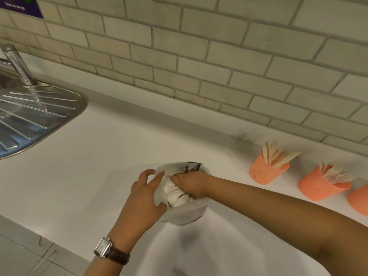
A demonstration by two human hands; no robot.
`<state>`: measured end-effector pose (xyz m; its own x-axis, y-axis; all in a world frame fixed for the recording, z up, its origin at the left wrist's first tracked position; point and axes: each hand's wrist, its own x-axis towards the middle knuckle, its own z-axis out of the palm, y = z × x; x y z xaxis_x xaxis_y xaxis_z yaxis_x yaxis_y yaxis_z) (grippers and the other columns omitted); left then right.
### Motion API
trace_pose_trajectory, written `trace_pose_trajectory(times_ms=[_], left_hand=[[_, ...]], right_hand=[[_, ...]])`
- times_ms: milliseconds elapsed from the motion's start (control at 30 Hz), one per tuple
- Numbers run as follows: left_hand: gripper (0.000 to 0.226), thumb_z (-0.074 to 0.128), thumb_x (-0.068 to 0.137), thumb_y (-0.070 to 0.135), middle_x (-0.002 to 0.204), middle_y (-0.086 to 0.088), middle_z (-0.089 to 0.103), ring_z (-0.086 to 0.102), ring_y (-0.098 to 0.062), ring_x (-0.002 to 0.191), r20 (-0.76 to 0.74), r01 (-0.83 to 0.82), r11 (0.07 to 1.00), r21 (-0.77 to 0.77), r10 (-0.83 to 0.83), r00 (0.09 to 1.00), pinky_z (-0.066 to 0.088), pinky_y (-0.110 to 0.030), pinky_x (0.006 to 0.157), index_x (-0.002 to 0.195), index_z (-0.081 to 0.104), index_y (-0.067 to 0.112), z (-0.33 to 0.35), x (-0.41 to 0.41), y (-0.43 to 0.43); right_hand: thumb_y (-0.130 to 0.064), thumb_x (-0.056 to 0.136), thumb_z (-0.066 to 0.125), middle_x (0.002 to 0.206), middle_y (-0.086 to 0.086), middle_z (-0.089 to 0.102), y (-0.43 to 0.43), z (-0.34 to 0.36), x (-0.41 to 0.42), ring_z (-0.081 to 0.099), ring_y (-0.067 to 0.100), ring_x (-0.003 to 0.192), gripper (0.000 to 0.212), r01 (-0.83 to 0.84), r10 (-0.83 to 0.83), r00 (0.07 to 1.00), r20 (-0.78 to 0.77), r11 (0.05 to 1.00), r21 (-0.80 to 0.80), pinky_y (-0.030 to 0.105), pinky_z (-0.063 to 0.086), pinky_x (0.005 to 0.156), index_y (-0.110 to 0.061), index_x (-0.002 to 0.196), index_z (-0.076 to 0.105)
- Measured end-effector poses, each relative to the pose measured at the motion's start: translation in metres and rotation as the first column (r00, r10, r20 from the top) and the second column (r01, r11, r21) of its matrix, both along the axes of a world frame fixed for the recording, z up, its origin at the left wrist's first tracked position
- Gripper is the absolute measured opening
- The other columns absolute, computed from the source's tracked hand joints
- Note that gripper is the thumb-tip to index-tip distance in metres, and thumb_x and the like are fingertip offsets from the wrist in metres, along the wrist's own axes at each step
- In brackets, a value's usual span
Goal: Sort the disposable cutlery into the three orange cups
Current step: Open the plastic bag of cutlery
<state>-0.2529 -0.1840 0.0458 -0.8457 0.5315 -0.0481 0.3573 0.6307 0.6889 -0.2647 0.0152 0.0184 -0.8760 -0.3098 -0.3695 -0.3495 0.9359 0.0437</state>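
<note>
Here, both hands meet at a white plastic bag (pixel 185 215) with black print, which sits on the white desk (pixel 95 156) near its front edge, roughly mid-frame. The left hand (pixel 142 196), with a brown-strapped wristwatch (pixel 104 247) on its wrist, grips the bag's left side, fingers spread over the top fold and thumb pressed low against the plastic. The right hand (pixel 192 184) comes in from the right on an outstretched bare forearm. Its fingers are bent down into the bag's crumpled mouth; whether they grip anything inside cannot be told. Pale rounded shapes (pixel 172 194) show through the plastic between the two hands, too blurred to identify. Three orange mesh cups stand in a row to the right, well apart from the bag and close to the wall. The nearest cup (pixel 262 173) holds pale flat-handled cutlery (pixel 279 156) fanning out of its rim. The middle cup (pixel 316 191) holds pale forks (pixel 337 174), tines up. The third cup (pixel 359 202) is cut by the frame's right edge, contents out of view. At far left, a steel sink drainboard (pixel 35 116) with raised ribs is set into the desk, a chrome tap (pixel 18 64) above it. Grey-green brick tile (pixel 219 56) covers the wall behind, and the corner of a dark blue sign (pixel 22 6) shows upper left. Pale floor tiles (pixel 20 255) are visible lower left.
</note>
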Motion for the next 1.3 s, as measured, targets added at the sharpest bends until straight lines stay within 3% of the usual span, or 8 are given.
trace_pose_trajectory(times_ms=[100, 200, 433, 600, 900, 967, 1100, 1300], left_hand=[[0.074, 0.063, 0.079, 0.021, 0.145, 0.007, 0.018, 0.037, -0.019, 0.121, -0.039, 0.013, 1.0, -0.008, -0.013, 0.999, 0.035, -0.017, 0.082, 0.142, 0.028, 0.037, 0.002, -0.002, 0.009], [0.079, 0.061, 0.08, 0.017, 0.147, 0.006, 0.015, 0.046, -0.017, 0.111, -0.023, 0.043, 0.999, -0.027, -0.044, 0.999, 0.037, -0.013, 0.073, 0.146, 0.02, 0.031, 0.003, -0.008, 0.019], [0.074, 0.056, 0.083, 0.013, 0.148, 0.007, 0.013, 0.047, -0.007, 0.093, 0.063, 0.054, 0.999, 0.007, -0.054, 0.997, 0.04, -0.014, 0.071, 0.147, 0.019, 0.023, 0.009, -0.013, 0.027], [0.071, 0.054, 0.084, 0.008, 0.144, 0.008, 0.018, 0.043, -0.005, 0.096, 0.132, 0.037, 0.999, 0.035, -0.041, 0.99, 0.036, -0.006, 0.068, 0.146, 0.023, 0.024, 0.01, -0.021, 0.017], [0.049, 0.044, 0.09, 0.007, 0.132, 0.007, 0.036, 0.053, -0.01, 0.088, 0.256, -0.059, 0.979, 0.196, 0.007, 0.967, 0.037, -0.026, 0.085, 0.133, 0.046, 0.03, 0.01, -0.03, 0.007], [0.042, 0.047, 0.091, 0.01, 0.132, 0.005, 0.04, 0.053, -0.014, 0.092, 0.2, -0.056, 0.98, 0.19, 0.018, 0.98, 0.037, -0.028, 0.088, 0.129, 0.052, 0.028, 0.01, -0.029, 0.011], [0.04, 0.049, 0.082, 0.032, 0.134, -0.006, 0.047, 0.047, -0.031, 0.117, -0.073, -0.058, 0.997, 0.047, 0.062, 0.995, 0.034, -0.041, 0.099, 0.121, 0.059, 0.027, 0.013, -0.023, 0.023], [0.033, 0.056, 0.084, 0.017, 0.127, -0.002, 0.051, 0.045, -0.028, 0.116, -0.241, 0.063, 0.988, 0.144, -0.026, 0.97, 0.028, -0.03, 0.096, 0.116, 0.061, 0.024, 0.032, 0.007, 0.069]], right_hand=[[-0.019, 0.09, 0.05, 0.096, 0.012, 0.063, -0.003, -0.005, 0.012, 0.054, 0.022, 0.078, 0.021, -0.035, 0.036, 0.998, -0.043, 0.999, 0.008, 0.029, 0.038, 0.066, -0.005, 0.106, 0.054], [0.003, 0.076, 0.061, 0.103, 0.022, 0.061, -0.01, -0.012, 0.02, 0.059, 0.036, 0.087, 0.047, -0.049, 0.053, 0.997, -0.061, 0.996, 0.075, 0.039, 0.043, 0.072, 0.004, 0.12, 0.046], [-0.016, 0.088, 0.058, 0.116, 0.015, 0.06, -0.057, -0.007, 0.032, 0.061, 0.031, 0.105, 0.064, 0.049, 0.01, 0.994, -0.11, 0.857, 0.513, 0.037, 0.049, 0.087, 0.005, 0.137, 0.023], [-0.013, 0.09, 0.053, 0.11, 0.008, 0.065, -0.067, 0.024, 0.031, 0.065, 0.025, 0.099, 0.029, 0.098, -0.082, 0.995, -0.053, 0.847, 0.522, 0.031, 0.047, 0.065, -0.003, 0.117, 0.053], [-0.012, 0.088, 0.051, 0.092, 0.004, 0.055, 0.016, 0.101, 0.082, 0.055, 0.027, 0.087, 0.01, 0.48, -0.48, 0.877, 0.015, 0.874, -0.078, 0.03, 0.03, 0.06, -0.014, 0.094, 0.043], [-0.022, 0.087, 0.058, 0.088, -0.004, 0.054, 0.038, 0.099, 0.103, 0.053, 0.019, 0.082, 0.014, 0.599, -0.594, 0.794, 0.131, 0.726, -0.337, 0.024, 0.036, 0.058, -0.017, 0.098, 0.05], [-0.027, 0.088, 0.063, 0.071, -0.005, 0.062, 0.046, 0.077, 0.147, 0.053, 0.011, 0.053, 0.015, 0.67, -0.681, 0.576, 0.451, 0.078, -0.739, 0.02, 0.044, 0.053, -0.025, 0.097, 0.051], [-0.027, 0.086, 0.055, 0.053, 0.009, 0.047, 0.055, 0.066, 0.206, 0.042, 0.015, 0.042, 0.025, 0.311, -0.604, 0.498, 0.622, -0.545, -0.779, 0.023, 0.038, 0.043, -0.004, 0.079, 0.058]])
